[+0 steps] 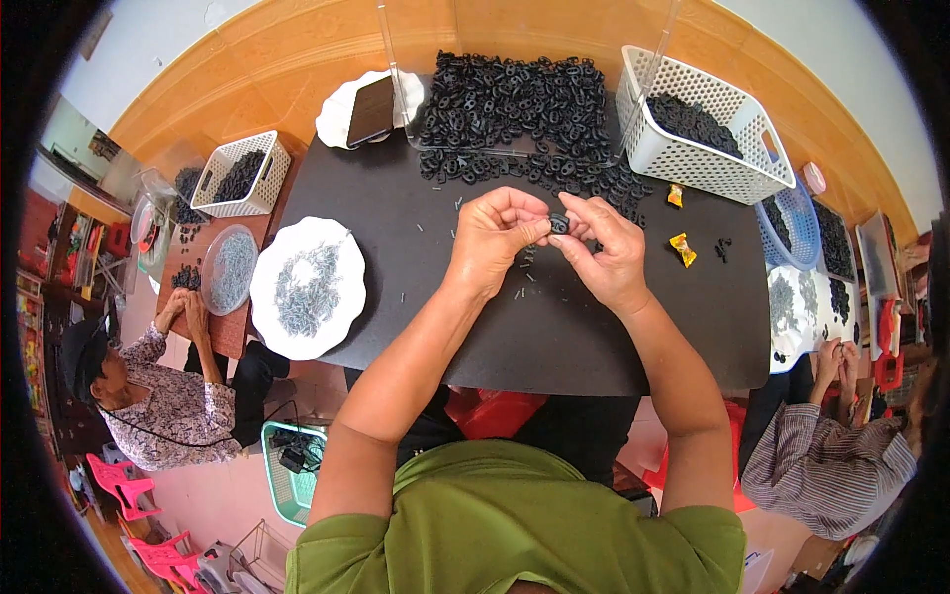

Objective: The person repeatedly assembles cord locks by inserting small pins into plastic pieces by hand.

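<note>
Over the middle of the dark table, a small black plastic part is pinched between my two hands. My left hand grips it from the left with thumb and forefinger, while my right hand closes on its right side. The fingertips cover part of it. Just beyond lies a big heap of similar black oval parts, inside and in front of a clear plastic bin. To the left, a white scalloped plate carries many small grey metal pins. A few loose pins lie under and around my hands.
A white perforated basket with black parts stands at the back right, near two yellow wrapped sweets. At the back left, a phone rests on a white plate. Co-workers sit at tables on both sides.
</note>
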`<control>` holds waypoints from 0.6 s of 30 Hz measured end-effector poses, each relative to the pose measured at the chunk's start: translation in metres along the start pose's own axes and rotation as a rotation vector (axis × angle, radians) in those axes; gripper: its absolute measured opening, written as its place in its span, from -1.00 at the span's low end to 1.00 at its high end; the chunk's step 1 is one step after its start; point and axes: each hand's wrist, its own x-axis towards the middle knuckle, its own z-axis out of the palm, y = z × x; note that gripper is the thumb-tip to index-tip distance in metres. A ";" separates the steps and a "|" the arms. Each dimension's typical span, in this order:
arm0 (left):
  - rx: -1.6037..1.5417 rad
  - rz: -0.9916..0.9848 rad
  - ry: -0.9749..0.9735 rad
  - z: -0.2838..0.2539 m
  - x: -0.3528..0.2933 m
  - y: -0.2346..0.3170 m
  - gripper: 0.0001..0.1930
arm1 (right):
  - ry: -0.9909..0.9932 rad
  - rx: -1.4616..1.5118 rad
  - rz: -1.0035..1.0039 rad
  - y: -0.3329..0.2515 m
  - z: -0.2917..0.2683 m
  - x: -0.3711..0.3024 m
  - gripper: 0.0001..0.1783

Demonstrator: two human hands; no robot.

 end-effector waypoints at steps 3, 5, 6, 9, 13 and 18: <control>0.021 0.006 -0.007 0.001 0.000 0.001 -0.87 | -0.006 -0.024 -0.002 0.001 -0.001 0.000 -0.57; 0.042 0.016 -0.004 0.002 0.001 0.001 -0.88 | -0.026 -0.076 -0.055 0.003 -0.002 0.000 -0.60; 0.040 0.017 -0.006 0.003 0.001 0.002 -0.88 | -0.026 -0.078 -0.056 0.003 -0.003 0.001 -0.60; 0.136 0.033 0.010 0.001 0.003 0.002 -0.92 | -0.032 -0.109 -0.063 0.002 -0.009 0.006 -0.64; 0.361 0.203 0.217 -0.009 0.008 0.004 -0.98 | 0.249 -0.351 0.163 0.013 -0.054 0.029 -0.73; 0.225 0.159 0.397 -0.019 0.015 0.013 -0.97 | 0.342 -0.529 0.116 0.060 -0.119 0.067 -0.69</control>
